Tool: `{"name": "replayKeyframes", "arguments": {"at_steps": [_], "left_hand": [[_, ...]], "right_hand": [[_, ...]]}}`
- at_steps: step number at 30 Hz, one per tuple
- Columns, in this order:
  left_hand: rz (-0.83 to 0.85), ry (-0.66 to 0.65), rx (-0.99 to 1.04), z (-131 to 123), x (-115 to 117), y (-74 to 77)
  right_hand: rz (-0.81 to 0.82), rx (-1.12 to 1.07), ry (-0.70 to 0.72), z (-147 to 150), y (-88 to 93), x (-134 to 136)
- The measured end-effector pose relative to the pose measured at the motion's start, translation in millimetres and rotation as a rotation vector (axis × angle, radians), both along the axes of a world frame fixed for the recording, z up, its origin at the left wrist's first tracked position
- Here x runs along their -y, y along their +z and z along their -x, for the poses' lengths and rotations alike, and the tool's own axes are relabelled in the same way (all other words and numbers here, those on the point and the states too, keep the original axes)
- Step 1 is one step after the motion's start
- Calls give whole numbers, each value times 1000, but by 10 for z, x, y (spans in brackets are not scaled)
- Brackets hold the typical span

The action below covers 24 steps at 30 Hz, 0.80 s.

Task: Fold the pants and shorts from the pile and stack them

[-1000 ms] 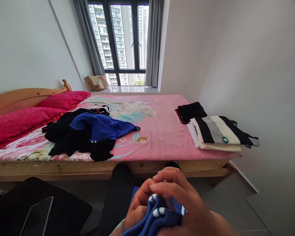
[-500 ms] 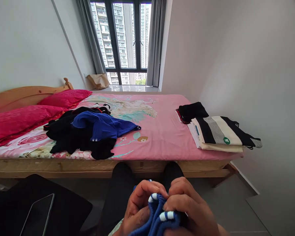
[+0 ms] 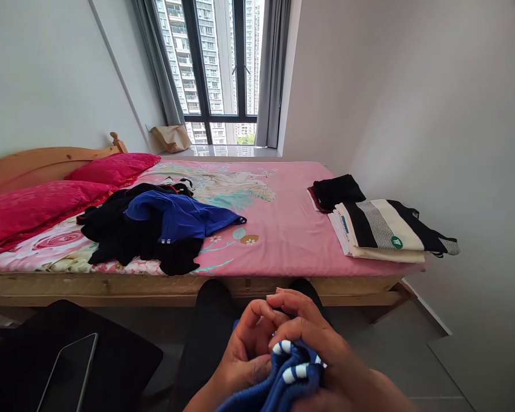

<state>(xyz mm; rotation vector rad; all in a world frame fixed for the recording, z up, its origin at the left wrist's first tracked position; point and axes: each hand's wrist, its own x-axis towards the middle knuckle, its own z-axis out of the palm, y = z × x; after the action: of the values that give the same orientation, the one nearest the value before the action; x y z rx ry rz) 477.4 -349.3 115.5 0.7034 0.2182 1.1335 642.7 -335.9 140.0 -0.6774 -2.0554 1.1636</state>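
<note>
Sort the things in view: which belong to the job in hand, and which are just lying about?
Likely the job's:
blue garment with white stripes, between left hand and right hand
crumpled black-and-blue clothes heap
folded clothes

Just lying about:
smartphone
brown paper bag
red pillows

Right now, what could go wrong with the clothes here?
1. The blue cloth with white stripes, bunched between the left hand and right hand, could crease.
2. The folded cream-and-black striped shirt has a sleeve jutting past its stack; a snag might drag it loose.
3. The loose black clothes pile reaches the beige mattress's front edge; a nudge may slide it off.
</note>
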Motion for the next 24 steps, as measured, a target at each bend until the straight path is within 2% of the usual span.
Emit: {"name": "replayKeyframes", "arguments": {"at_steps": [3,6,8,10,13,16,18,20,22,24], "left_hand": [[-4,43,-202,101,-87,14],[-114,249,-507,371,-154,138],[-316,381,-678,601,-153,289],[-614,435,-881,802,-116,472],[-1046,392,-1316,953,-43,751],[-1301,249,-1656,928,-15,957],[-1379,139,-1768,866,-36,1017],[-1406,78,-1815,808,-79,1010],[-1417,81,-1820,771,-126,962],[-1427,144,-1783,755,-151,919]], "right_hand": [[9,-44,-57,-31,27,13],[102,-61,-172,-65,-8,-11],[152,-59,-244,-82,-40,-27],[156,-68,-273,-87,-63,-30],[128,-61,-274,-74,-72,-16],[94,-54,-270,-55,-72,-7],[79,-65,-260,-47,-82,-14],[60,-82,-239,-49,-102,-28],[52,-90,-221,-63,-128,-43],[66,-82,-216,-90,-152,-50]]}}
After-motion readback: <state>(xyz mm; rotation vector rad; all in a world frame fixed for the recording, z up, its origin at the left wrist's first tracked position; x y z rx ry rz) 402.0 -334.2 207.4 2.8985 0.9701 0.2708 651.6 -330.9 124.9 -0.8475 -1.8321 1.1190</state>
